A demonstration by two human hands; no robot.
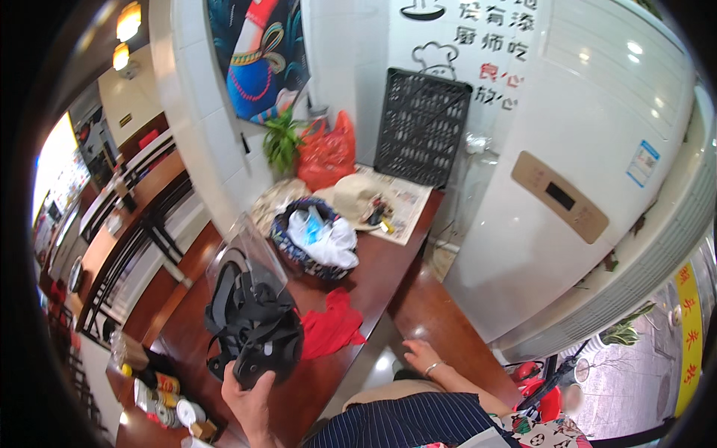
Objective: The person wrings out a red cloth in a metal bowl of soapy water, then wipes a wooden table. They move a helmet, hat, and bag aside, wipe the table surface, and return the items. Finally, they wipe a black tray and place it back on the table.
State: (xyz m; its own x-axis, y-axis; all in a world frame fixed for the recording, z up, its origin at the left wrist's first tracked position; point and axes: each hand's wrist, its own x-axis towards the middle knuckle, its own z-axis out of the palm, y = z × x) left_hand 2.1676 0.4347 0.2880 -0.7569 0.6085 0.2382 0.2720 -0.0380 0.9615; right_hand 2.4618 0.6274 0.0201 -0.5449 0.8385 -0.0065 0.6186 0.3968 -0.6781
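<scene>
My left hand (249, 395) grips the near edge of a black helmet (252, 330) with straps and a clear visor (243, 241), over the brown table (319, 397). My right hand (423, 357), a bangle at its wrist, holds nothing and hangs over the wooden bench with its fingers apart. A red cloth (334, 326) lies just right of the helmet. Behind it stands a dark patterned fabric bag (285, 246) with a white plastic bag (330, 241) in its opening. A beige hat (350, 199) rests on newspaper (411, 215) farther back.
A red plastic bag (327, 157) and a green plant (281, 140) stand at the wall. A black plastic crate (421, 126) leans upright there. Bottles and containers (168, 392) stand at the lower left. A wooden bench (448, 325) and a tall white appliance (560, 140) are on the right.
</scene>
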